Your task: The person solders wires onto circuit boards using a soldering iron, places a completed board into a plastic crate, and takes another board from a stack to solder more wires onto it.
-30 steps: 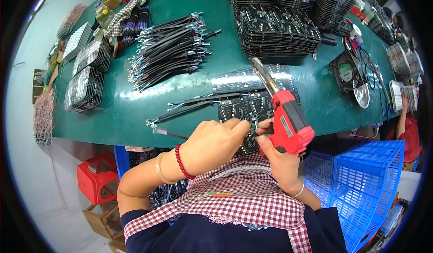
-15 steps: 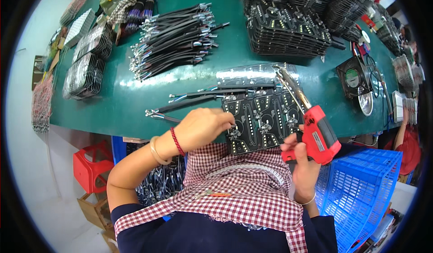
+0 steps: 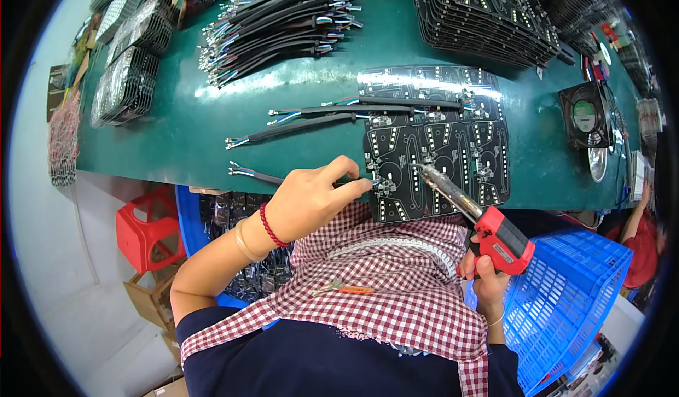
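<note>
A panel of black circuit boards (image 3: 445, 158) lies at the table's front edge, overhanging toward my apron. My left hand (image 3: 318, 197) pinches a black-sleeved cable (image 3: 258, 176) near its wire end, at the panel's left board; the cable's other end sticks out left with bare coloured wires. My right hand (image 3: 488, 280) grips a red soldering gun (image 3: 503, 241), its metal tip pointing up-left above the panel, apart from the pinched wires. Other sleeved cables (image 3: 304, 125) lie across the panel's upper part, tails to the left. Beyond it is another panel (image 3: 424, 79), shiny with glare.
Bundled sleeved cables (image 3: 283, 26) lie at the back. Stacked black circuit boards (image 3: 488, 22) stand far right, with wrapped stacks (image 3: 127, 86) at left. A black fan (image 3: 585, 114) is at right. Blue crate (image 3: 566, 305) and red stool (image 3: 150, 231) stand below the table.
My view has shifted, so the table appears higher. The soldering gun has tilted, its tip dropping nearer the panel. My left hand stays at the left board, its fingers now more raised.
</note>
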The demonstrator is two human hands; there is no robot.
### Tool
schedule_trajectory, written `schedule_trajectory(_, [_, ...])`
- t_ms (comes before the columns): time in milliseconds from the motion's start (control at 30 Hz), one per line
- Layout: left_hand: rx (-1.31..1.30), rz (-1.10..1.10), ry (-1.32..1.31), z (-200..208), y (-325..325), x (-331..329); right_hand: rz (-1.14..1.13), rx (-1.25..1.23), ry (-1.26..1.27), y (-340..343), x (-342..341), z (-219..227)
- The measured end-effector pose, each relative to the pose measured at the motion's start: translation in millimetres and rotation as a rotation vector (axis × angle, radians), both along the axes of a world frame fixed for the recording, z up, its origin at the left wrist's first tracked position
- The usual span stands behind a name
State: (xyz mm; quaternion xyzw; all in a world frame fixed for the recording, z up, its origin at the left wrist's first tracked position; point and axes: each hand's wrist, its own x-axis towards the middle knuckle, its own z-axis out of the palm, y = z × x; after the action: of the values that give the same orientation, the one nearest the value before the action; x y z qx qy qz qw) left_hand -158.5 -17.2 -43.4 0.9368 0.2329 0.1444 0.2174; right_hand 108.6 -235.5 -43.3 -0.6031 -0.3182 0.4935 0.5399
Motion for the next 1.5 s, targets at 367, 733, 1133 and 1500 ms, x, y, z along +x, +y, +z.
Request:
schedule_trajectory(367, [0.171,-0.03,-0.113,-18.3,5.3,0.1,0.106,-0.085,0.092,4.0,-9.7,-12.2])
schedule_trajectory(733, [0.178,-0.061,-0.082,-17.6,6.8,-0.4,0.13,-0.079,0.006,-6.0,-7.2,-30.6])
schedule_trajectory(1133, [0.177,-0.062,-0.087,-17.7,8.0,-0.2,0.134,-0.154,-0.212,-10.9,-7.7,-33.3])
schedule_trajectory(1500, [0.181,-0.068,-0.093,-17.1,7.6,0.2,0.044,-0.172,0.005,-12.1,-7.8,-14.6])
